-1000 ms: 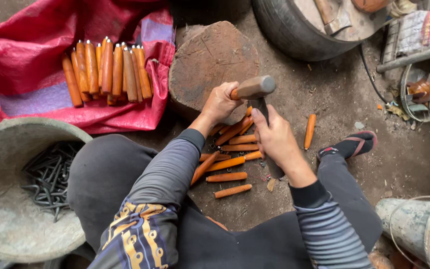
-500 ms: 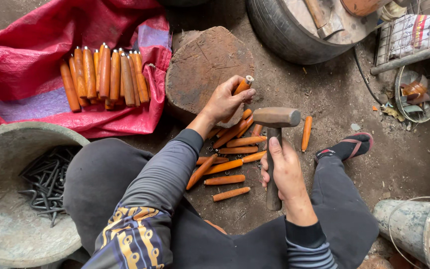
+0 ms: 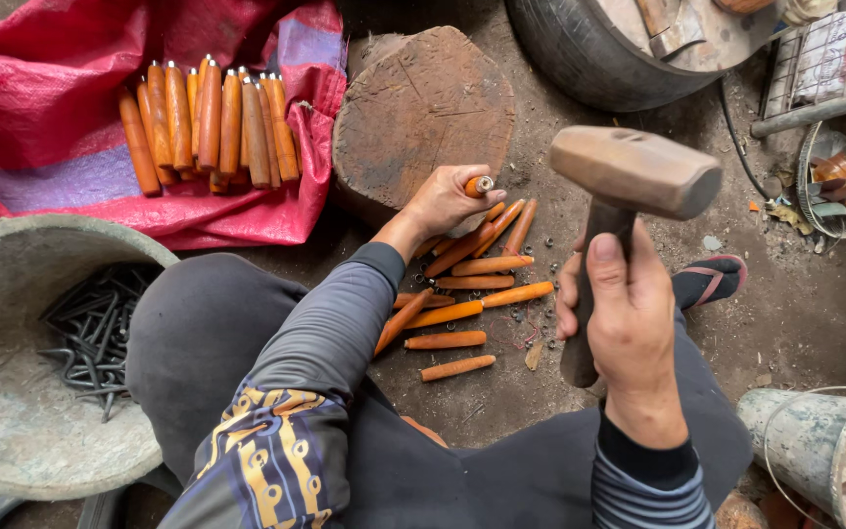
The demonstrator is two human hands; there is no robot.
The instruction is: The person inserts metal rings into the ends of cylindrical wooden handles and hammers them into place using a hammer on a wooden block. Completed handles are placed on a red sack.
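Since half a second earlier, the heavy steel-headed hammer with its dark wooden shaft (image 3: 629,176) had risen high, my right hand (image 3: 624,313) wrapped tight around the shaft. My left hand (image 3: 447,201) gripped one orange wooden handle with a metal ring at its tip (image 3: 478,185), standing on end against the edge of the round, scarred wooden chopping block (image 3: 423,108). More orange handles (image 3: 462,313) lay scattered on the dirt floor just below.

We note a dull, worn metal hammer head (image 3: 635,171), smooth orange wooden handles (image 3: 210,122), a rough, cracked wood block (image 3: 423,108).
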